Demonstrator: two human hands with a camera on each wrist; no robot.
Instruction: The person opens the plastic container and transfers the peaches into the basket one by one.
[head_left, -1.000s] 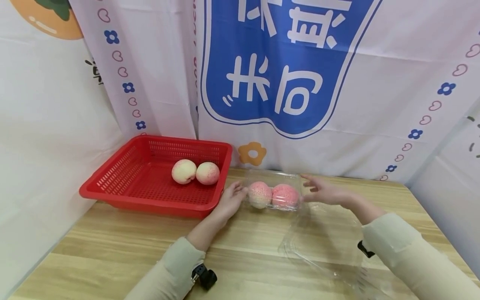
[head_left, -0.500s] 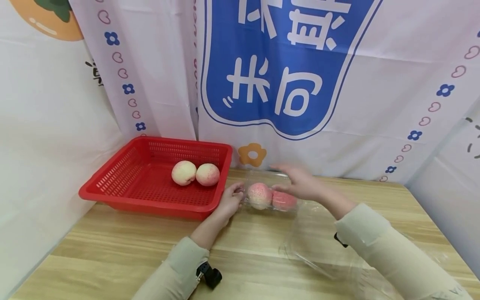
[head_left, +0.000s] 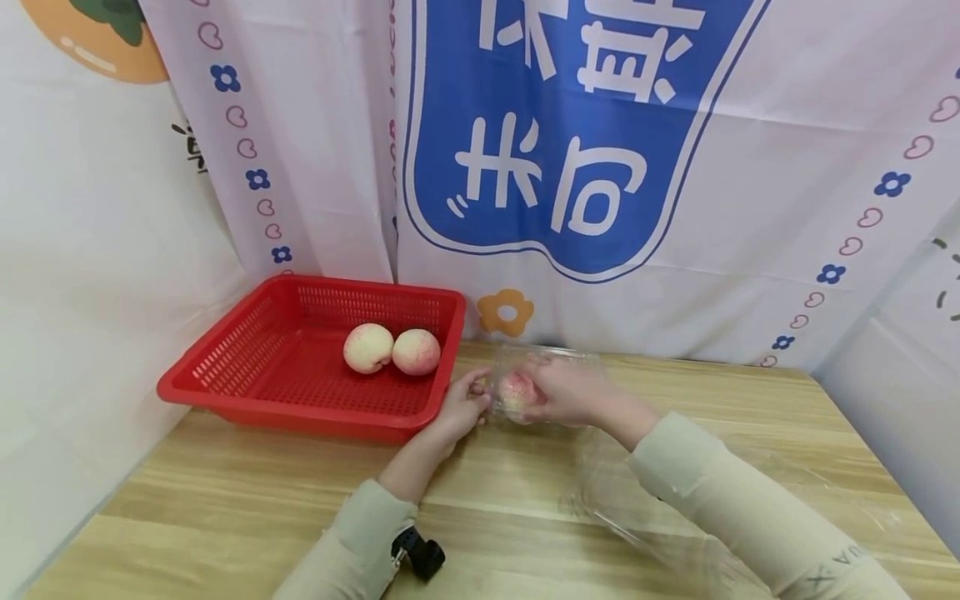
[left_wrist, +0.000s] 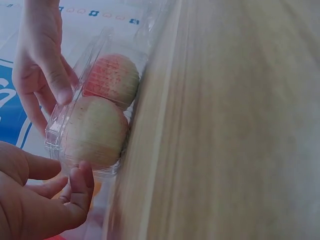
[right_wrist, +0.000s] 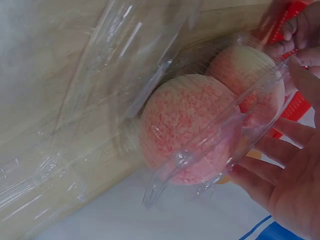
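Observation:
A clear plastic clamshell box at the back of the table holds two pink-and-cream peaches. My right hand reaches over the box from the right. Its fairly straight fingers lie along the top plastic, with the thumb at the near edge in the left wrist view. My left hand is at the box's left end, beside the basket. Its bent fingertips touch the end wall around the nearer peach in the left wrist view. In the head view the right hand hides the right-hand peach.
A red plastic basket with two pale peaches stands at the left, close by my left hand. More clear plastic packaging lies on the wooden table under my right forearm. A printed cloth hangs behind.
My right hand has moved left from the box's right end to over its top, covering the right peach. The left hand has stayed at the left end; basket and box remain in place.

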